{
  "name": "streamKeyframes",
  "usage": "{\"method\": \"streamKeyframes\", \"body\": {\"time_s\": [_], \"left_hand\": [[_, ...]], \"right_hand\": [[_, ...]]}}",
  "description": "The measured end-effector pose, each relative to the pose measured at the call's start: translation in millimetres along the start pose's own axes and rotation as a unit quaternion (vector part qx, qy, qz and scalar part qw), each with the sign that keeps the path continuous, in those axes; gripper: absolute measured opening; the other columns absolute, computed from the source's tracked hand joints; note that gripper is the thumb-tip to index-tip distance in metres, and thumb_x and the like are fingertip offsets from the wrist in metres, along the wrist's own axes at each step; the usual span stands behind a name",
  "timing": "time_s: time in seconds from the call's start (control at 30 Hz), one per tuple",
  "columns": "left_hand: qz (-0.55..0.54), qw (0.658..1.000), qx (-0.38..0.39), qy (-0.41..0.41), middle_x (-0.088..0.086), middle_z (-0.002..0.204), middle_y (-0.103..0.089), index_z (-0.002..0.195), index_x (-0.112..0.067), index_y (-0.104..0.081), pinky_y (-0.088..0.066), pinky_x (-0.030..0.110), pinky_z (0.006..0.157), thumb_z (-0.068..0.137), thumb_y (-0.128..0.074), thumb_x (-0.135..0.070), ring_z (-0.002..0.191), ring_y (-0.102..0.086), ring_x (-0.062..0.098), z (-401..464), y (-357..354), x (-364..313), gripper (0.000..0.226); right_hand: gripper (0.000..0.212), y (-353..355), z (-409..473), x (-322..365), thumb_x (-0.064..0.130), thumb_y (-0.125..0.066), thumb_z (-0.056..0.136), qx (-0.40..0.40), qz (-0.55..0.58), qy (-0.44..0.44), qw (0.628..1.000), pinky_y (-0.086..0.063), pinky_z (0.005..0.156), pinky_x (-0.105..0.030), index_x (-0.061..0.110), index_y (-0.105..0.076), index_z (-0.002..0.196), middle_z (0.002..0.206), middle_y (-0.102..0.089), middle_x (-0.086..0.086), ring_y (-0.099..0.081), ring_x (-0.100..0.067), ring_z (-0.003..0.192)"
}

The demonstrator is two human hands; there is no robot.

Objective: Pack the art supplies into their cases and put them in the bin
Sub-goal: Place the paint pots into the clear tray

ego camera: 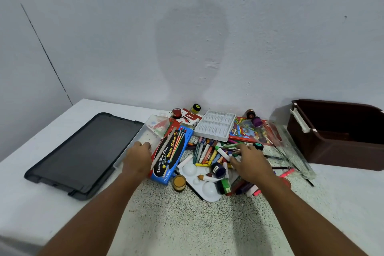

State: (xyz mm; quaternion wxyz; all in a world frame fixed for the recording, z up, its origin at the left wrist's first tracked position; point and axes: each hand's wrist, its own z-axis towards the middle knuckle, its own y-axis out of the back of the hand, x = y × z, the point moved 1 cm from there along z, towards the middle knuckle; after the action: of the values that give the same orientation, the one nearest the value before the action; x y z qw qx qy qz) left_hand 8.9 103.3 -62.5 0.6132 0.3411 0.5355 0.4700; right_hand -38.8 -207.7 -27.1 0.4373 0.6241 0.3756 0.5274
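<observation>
A blue and black box lies at an angle on the worktop, printed "Special High Class Water Colours" with "12 COLOURS" on its near end. Behind it a red and white carton reads "DIY PASTELS". A colourful red-edged box to the right carries lettering too blurred to read.

The left hand rests with curled fingers on the edge of a clear plastic case, just beside the water colour box; whether it grips the case cannot be told. The right hand is spread palm-down with loosely bent fingers over a heap of crayons and markers, touching them; no firm grip shows.

Seven small paint pots can be counted: red, yellow-lidded, brown, purple, a black-capped one by the right fingers, dark blue and ochre. There is one white mixing palette under the heap, one white moulded tray and one clear sleeve at the right.

One dark brown bin stands at the far right, well apart from the heap. One black lid lies flat at the left.
</observation>
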Motion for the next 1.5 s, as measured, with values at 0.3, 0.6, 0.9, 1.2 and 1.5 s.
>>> {"method": "streamKeyframes", "body": {"time_s": [0.3,0.6,0.9,1.2,1.5], "left_hand": [[-0.195,0.977,-0.081,-0.034,0.016,0.11,-0.059,0.118,-0.006,-0.062,-0.039,0.028,0.079,0.1,-0.045,-0.017,0.095,-0.052,0.022,20,35,-36,0.027],[-0.423,0.896,0.026,-0.132,-0.01,0.09,-0.061,0.113,-0.017,-0.065,-0.046,0.02,0.071,0.097,-0.053,-0.016,0.081,-0.057,0.007,5,45,-111,0.02],[-0.533,0.806,0.21,-0.147,0.005,0.091,-0.064,0.109,-0.016,-0.068,-0.055,0.032,0.079,0.093,-0.059,-0.015,0.086,-0.062,0.016,-26,13,-153,0.019],[-0.51,0.798,0.3,-0.116,-0.001,0.103,-0.073,0.106,-0.007,-0.071,-0.052,0.018,0.078,0.083,-0.068,-0.001,0.096,-0.068,0.009,-21,3,-149,0.024],[-0.245,0.94,0.158,-0.178,-0.002,0.119,-0.052,0.118,-0.017,-0.065,-0.037,0.021,0.095,0.076,-0.077,-0.008,0.109,-0.048,0.012,-11,-19,-125,0.044]], "right_hand": [[0.055,-1,6,2,0.046,-0.049,0.094,-0.003,-0.001,-0.011,1.0,-0.039,0.101,-0.047,0.02,-0.037,0.14,0.14,-0.044,-0.01,-0.036,-0.034,0.128],[0.077,32,4,33,0.06,-0.057,0.084,0.015,0.475,-0.018,0.879,-0.049,0.097,-0.046,0.027,-0.027,0.146,0.142,-0.046,-0.007,-0.057,-0.023,0.114],[0.08,43,21,24,0.031,-0.075,0.08,-0.019,0.681,-0.042,0.731,-0.056,0.074,-0.054,0.039,-0.022,0.14,0.131,-0.056,-0.006,-0.064,-0.035,0.104],[0.094,55,24,13,0.034,-0.079,0.075,-0.069,0.647,-0.029,0.759,-0.049,0.088,-0.038,0.049,-0.016,0.143,0.132,-0.05,0.005,-0.055,-0.017,0.112],[0.095,78,17,-9,0.025,-0.08,0.076,-0.103,0.636,-0.015,0.765,-0.053,0.085,-0.056,0.049,-0.015,0.14,0.113,-0.065,0.001,-0.064,-0.027,0.107]]}}
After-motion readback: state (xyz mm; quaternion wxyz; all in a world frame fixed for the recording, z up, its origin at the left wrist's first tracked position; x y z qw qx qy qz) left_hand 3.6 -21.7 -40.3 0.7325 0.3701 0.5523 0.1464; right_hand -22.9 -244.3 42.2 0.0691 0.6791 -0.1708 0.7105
